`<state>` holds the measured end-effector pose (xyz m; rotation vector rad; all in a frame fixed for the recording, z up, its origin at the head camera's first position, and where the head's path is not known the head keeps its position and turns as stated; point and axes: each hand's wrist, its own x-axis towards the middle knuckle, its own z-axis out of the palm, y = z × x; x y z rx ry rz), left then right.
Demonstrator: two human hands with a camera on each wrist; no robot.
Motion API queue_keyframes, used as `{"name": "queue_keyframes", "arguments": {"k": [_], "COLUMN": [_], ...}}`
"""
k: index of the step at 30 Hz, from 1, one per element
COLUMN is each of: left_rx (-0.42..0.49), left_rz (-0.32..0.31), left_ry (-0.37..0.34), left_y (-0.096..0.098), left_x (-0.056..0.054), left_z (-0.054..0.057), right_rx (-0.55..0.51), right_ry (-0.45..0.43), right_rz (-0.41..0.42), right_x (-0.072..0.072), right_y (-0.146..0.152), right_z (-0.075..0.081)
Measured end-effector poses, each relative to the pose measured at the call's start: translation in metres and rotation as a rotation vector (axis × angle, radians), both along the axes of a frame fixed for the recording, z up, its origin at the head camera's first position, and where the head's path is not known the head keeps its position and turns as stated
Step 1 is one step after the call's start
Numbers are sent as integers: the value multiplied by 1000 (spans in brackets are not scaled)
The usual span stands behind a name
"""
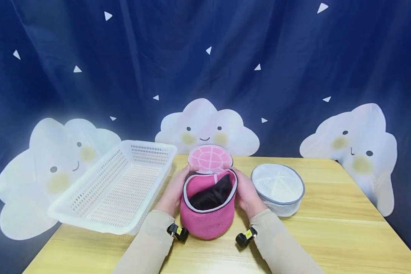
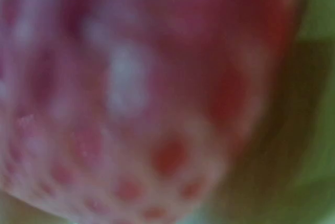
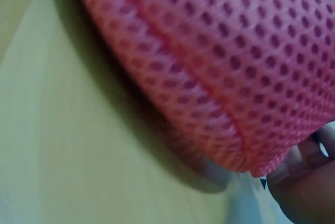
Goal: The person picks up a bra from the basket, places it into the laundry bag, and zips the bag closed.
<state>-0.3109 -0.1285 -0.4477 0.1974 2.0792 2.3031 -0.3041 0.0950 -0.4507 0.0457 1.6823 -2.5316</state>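
Observation:
Between both hands stands a round pink mesh laundry bag [image 1: 207, 222], its zip lid [image 1: 210, 158] folded open toward the back. A dark piece of cloth [image 1: 212, 195] lies inside. My left hand [image 1: 176, 190] holds the bag's left side near the rim. On the other side my right hand [image 1: 247, 193] grips it close to the rim, fingers partly hidden behind. In the right wrist view, finger and thumb meet the edge of the pink mesh [image 3: 251, 72]. Blurred pink mesh [image 2: 125, 130] fills most of the left wrist view.
On the left is a white slotted plastic basket [image 1: 142, 219]. A round white mesh bag with a grey rim [image 1: 277, 183] sits right of my right hand. Both are on the wooden table [image 1: 342, 228], and a dark blue curtain [image 1: 205, 76] with cloud faces hangs behind.

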Motion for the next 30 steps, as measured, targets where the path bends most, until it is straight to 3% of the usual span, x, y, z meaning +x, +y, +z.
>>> {"name": "queue_keyframes", "arguments": {"k": [3, 11, 17, 24, 30], "left_rx": [-10, 0, -33, 182, 122], "left_rz": [28, 98, 125, 0, -79], "left_ry": [77, 168, 262, 229, 203], "left_y": [1, 5, 6, 8, 7], "left_x": [1, 5, 8, 10, 13], "left_z": [2, 10, 16, 25, 29], "right_rx": [6, -139, -119, -87, -60], "right_ry": [45, 129, 167, 201, 278], "right_rz": [-31, -134, -192, -141, -56], "right_x": [2, 7, 10, 10, 12], "right_y": [1, -1, -4, 1, 8], "right_z": [3, 8, 18, 25, 26]}}
